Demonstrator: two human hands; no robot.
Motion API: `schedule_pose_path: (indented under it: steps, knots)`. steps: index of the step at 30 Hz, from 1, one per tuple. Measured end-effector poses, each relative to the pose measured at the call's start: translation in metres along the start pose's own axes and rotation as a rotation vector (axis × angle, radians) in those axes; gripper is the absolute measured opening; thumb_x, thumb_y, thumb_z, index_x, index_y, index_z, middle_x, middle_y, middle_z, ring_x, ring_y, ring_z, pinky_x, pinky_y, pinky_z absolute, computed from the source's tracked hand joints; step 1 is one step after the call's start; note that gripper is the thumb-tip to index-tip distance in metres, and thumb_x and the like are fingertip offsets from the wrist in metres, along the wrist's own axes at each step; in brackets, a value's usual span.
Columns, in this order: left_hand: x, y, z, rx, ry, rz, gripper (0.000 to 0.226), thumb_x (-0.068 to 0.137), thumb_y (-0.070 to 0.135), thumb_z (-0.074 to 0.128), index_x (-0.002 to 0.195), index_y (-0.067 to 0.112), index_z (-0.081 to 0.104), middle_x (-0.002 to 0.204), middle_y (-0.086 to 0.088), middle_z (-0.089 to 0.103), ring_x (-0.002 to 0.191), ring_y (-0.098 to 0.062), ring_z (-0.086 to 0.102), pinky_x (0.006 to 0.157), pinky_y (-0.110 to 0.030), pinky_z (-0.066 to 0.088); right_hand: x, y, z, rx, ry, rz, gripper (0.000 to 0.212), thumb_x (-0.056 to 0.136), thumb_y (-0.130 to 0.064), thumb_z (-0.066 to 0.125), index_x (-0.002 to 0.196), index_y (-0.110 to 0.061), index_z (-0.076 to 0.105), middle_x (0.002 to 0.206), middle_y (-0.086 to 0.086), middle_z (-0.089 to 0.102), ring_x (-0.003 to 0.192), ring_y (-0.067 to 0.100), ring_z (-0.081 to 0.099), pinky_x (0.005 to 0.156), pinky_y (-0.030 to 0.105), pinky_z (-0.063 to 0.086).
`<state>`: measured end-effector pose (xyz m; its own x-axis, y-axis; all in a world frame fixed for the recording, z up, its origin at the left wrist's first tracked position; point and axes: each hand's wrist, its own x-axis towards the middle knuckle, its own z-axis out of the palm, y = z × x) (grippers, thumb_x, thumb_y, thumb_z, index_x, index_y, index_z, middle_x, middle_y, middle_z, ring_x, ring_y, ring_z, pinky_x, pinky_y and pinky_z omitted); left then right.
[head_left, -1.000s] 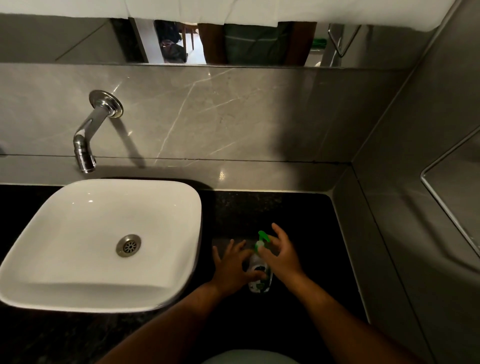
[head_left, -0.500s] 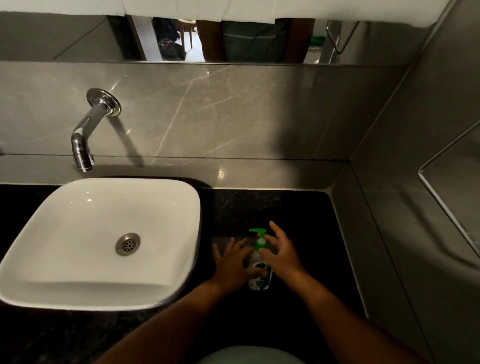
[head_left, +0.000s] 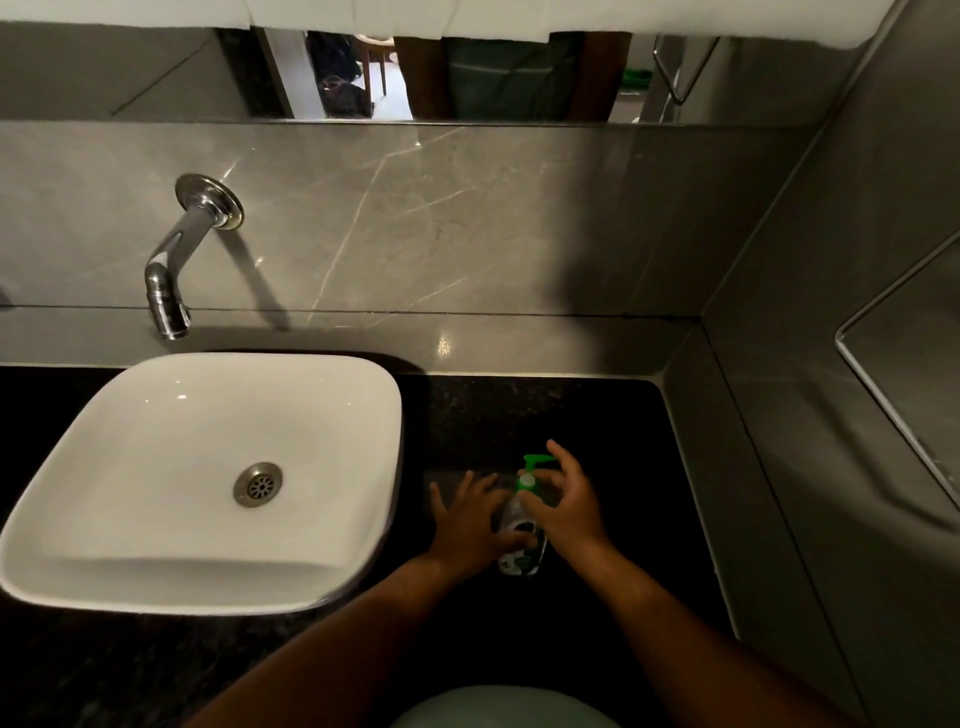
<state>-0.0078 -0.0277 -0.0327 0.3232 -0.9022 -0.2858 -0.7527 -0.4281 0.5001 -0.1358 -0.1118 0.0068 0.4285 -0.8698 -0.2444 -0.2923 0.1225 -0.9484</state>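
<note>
A small clear soap bottle (head_left: 519, 556) with a green pump head (head_left: 532, 464) stands on the black counter (head_left: 597, 415), right of the basin. My left hand (head_left: 470, 522) grips the bottle's body from the left, thumb across its front. My right hand (head_left: 566, 501) is at the bottle's neck from the right, thumb and fingers pinching the pump collar just below the green head, the other fingers spread. The lower label of the bottle shows between my wrists.
A white square basin (head_left: 358, 405) with a metal drain (head_left: 258, 484) sits on the counter at left, under a chrome wall spout (head_left: 171, 275). Grey stone walls close the back and right. A mirror (head_left: 467, 78) runs along the top.
The green pump head has turned, its nozzle swinging from the right-leaning tilt to point left and then back toward the right under my right fingers. Both hands stay at the bottle.
</note>
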Motion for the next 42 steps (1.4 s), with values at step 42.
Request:
schedule_pose_path:
  steps: [42]
  knots:
    - [0.005,-0.004,-0.011,-0.245,-0.290,-0.032,0.067,0.064,0.076,0.059,0.123,0.045,0.052,0.155,0.007,0.026,0.145,-0.030,-0.001,0.098,-0.062,-0.027,0.025,-0.008,-0.028,-0.209,-0.426,0.012,0.017,0.084,-0.019,0.069,0.100,-0.014,0.070,0.099,0.008,0.073,0.089,0.016,0.069,0.082,0.031,0.057]
